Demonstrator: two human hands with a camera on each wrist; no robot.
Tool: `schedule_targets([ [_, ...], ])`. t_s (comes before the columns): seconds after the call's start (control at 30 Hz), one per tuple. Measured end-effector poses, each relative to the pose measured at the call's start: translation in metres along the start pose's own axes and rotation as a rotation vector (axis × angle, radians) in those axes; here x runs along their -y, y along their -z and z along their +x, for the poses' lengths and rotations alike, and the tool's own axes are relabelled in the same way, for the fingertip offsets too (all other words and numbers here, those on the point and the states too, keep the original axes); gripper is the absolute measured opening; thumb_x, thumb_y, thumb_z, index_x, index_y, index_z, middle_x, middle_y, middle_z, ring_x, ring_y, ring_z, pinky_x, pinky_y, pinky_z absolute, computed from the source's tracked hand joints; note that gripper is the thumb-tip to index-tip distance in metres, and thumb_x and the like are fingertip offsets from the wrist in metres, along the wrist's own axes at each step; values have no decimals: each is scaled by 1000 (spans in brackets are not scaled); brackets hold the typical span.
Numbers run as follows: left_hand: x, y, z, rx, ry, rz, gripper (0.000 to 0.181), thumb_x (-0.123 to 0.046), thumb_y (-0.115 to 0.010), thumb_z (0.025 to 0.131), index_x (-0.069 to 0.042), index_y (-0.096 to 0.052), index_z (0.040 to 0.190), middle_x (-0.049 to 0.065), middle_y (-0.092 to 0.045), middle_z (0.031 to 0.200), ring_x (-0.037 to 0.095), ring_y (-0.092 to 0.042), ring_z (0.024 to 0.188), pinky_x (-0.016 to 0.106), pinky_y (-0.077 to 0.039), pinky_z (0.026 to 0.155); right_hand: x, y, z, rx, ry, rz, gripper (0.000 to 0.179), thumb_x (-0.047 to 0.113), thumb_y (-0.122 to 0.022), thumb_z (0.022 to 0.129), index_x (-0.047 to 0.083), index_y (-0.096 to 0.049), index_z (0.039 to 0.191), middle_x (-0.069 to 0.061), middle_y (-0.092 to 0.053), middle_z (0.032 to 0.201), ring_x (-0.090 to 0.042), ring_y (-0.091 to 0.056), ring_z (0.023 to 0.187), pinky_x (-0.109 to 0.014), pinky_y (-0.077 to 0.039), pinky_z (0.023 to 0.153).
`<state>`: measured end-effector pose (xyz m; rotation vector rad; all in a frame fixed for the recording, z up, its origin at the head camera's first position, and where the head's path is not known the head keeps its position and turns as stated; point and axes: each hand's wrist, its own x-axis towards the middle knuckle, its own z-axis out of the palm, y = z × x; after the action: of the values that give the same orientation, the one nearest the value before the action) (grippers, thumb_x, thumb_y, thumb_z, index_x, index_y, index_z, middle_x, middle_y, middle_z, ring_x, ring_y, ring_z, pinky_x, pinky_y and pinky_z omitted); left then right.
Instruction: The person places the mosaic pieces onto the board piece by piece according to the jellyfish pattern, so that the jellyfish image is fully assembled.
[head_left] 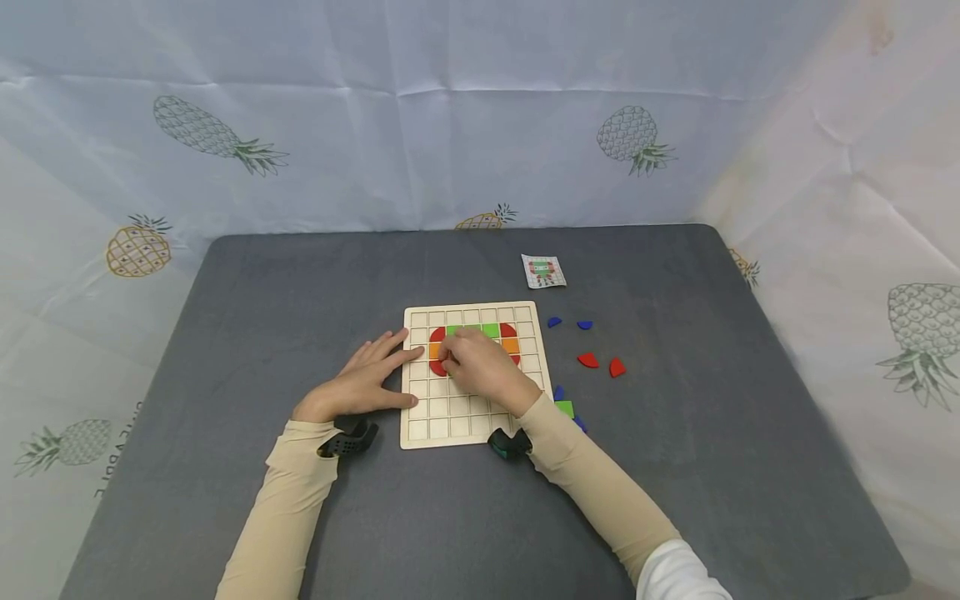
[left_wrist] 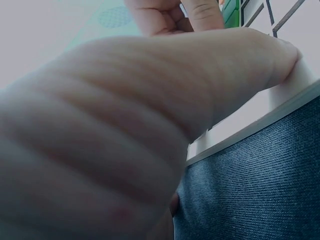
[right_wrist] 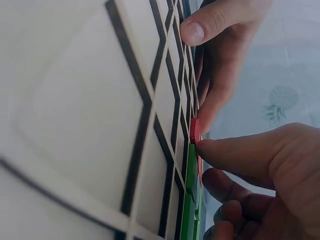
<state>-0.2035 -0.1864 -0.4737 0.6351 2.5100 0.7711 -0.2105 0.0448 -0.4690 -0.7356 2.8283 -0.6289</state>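
Note:
A pale gridded wooden board (head_left: 450, 427) lies on the dark table. Red, orange and green pieces form a block in its upper part. My left hand (head_left: 363, 385) rests with fingers spread over the board's left edge; in the left wrist view its thumb (left_wrist: 250, 57) presses on the rim. My right hand (head_left: 483, 367) reaches across the board with curled fingers, thumb and forefinger pinching at a green square piece (right_wrist: 191, 170) beside a red piece (right_wrist: 194, 131). From above, this hand hides part of the block.
A small printed pattern card (head_left: 544, 272) lies behind the board, to the right. Loose blue half-rounds (head_left: 585, 325) and red quarter-rounds (head_left: 587, 360) lie to the board's right. A green square (head_left: 565, 408) and blue pieces show beside the right sleeve. Pineapple-print cloth (head_left: 420, 158) hangs behind the table.

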Motion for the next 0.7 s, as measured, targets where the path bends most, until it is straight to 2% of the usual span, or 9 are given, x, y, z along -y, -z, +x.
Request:
schedule_targets([
  [0.1,0,0,0,0,-2,-3,82,-38,-77,87,-18,-41,157,13,-12,172,40,-4,159,62,-1,127,1,2,-2,27,27,3,20,11,-60,99,17,-77,109,1,-66,98,-15,-56,87,-27,-52,72],
  [0.27,0,0,1,4,1,5,82,-39,-77,86,-18,-40,157,13,-12,172,40,-4,159,63,0,127,0,4,-5,83,74,7,32,6,-55,98,23,-78,112,2,-59,94,-13,-50,82,-23,-45,60],
  [0.5,1,-1,1,3,3,-1,83,-39,-77,86,-18,-40,157,13,-11,172,41,-4,158,63,0,126,-6,12,-6,73,43,25,30,5,-55,98,19,-80,107,2,-64,98,-13,-52,88,-23,-47,71],
  [0.7,0,-1,2,4,13,7,83,-38,-77,86,-17,-40,157,13,-11,172,40,-4,159,63,0,127,-14,29,-8,54,2,50,26,9,-57,99,16,-76,115,-1,-64,104,-16,-54,92,-30,-51,75],
])
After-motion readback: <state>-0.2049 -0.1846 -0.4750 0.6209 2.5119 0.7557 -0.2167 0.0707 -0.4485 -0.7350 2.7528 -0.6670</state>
